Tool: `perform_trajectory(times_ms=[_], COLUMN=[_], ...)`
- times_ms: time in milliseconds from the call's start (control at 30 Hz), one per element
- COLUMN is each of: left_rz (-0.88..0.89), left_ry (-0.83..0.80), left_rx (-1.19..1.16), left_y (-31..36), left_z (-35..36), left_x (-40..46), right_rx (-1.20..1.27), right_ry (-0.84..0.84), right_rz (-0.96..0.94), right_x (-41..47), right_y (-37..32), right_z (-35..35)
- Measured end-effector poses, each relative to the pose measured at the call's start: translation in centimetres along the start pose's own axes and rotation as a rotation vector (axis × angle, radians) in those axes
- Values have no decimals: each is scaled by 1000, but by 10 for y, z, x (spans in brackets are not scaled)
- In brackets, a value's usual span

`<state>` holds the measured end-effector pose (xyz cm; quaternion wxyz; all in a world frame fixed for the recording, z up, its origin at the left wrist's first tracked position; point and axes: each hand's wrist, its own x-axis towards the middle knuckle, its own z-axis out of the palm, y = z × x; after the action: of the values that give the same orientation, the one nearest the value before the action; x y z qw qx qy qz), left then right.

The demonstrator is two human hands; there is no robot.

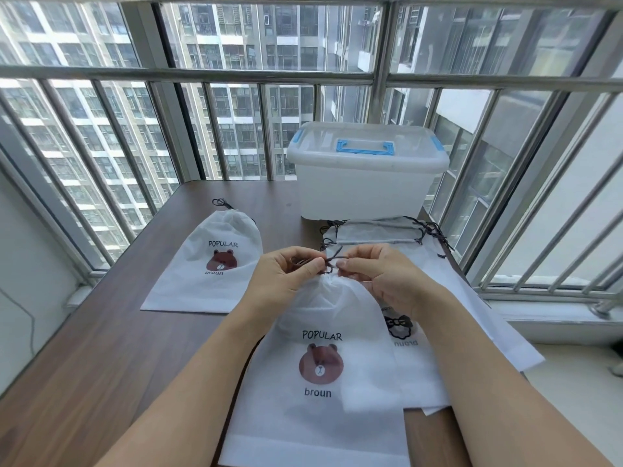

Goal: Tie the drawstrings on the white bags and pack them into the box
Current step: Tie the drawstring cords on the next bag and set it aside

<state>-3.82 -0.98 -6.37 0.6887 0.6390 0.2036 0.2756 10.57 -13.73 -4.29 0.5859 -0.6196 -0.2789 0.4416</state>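
I have the near bear-print drawstring bag (320, 372) lying flat on the brown table (101, 365), its mouth already gathered at the far end. My left hand (286, 274) pinches a loop of the dark drawstring (328, 261), and my right hand (381, 274) pinches the other strand just beside it, so the knot is mid-tie. The fabric looks thin, light and floppy, and the cord is slim and likely slippery, so I would grip close to the gathered neck. A tied bag (210, 264) lies to the left; a stack of untied bags (421, 257) sits right. The lidded clear storage box (364, 187) stands at the far edge, still closed.
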Motion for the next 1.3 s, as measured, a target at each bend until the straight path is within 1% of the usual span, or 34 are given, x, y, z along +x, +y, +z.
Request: perform_trajectory(times_ms=[67, 167, 267, 367, 467, 567, 633, 700, 800, 900, 1033, 1200, 1300], left_rz=[0, -2, 0, 7, 8, 2, -4, -19, -43, -58, -47, -57, -56], left_ry=[-9, -12, -19, -25, -15, 11, 27, 34, 45, 56, 54, 50, 47], left_rx=[34, 50, 50, 61, 69, 73, 69, 68, 57, 7, -25, -8, -36], left_y=[-2, -3, -3, -4, -5, -7, -7, -8, -7, -6, -5, -5, -3], left_z=[1, 1, 1, 2, 3, 3, 2, 2, 3, 4, 4, 3, 3], left_x=[1, 3, 2, 4, 4, 4, 4, 4, 3, 2, 1, 0, 0], right_rx=[-94, -218, -232, -242, -265, -438, -505, -418, -182, -104, -129, -183, -181], right_ry=[37, 18, -4, 48, 51, 107, 85, -6, -102, -137, -106, 29, 100], right_rz=[-38, -190, -294, -352, -338, -305, -281, -257, -243, -232, -281, -351, -378], right_x=[-3, -4, -1, 2, 3, 5, 4, 1, -1, 1, 0, 4, 6], right_y=[-2, -4, -4, -2, -1, 1, 2, 2, 2, 4, 5, 9, 11], right_z=[-1, -5, -6, -1, 4, 3, 2, 3, 5, 5, 9, 14, 16])
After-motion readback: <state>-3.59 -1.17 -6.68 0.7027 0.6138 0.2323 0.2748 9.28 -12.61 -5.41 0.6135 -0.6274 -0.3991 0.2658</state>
